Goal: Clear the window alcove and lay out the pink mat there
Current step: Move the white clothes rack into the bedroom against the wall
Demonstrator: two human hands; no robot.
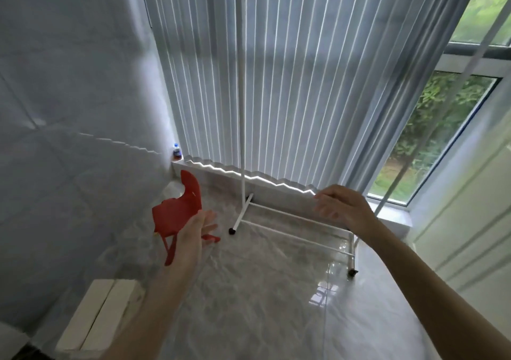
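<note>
Left hand: fingers straight and spread, palm turned inward, holding nothing; it overlaps the chair's seat edge in view, contact uncertain.
Right hand: fingers loosely bent, blurred, gripping nothing; raised above the rack's base rails.
Chair: small, red, on the floor by the left wall, just behind the left fingers.
Rack: white, wheeled, standing in the alcove before the blinds, between the hands.
Bottle: on the sill corner; label unreadable.
Mat: not visible.
</note>
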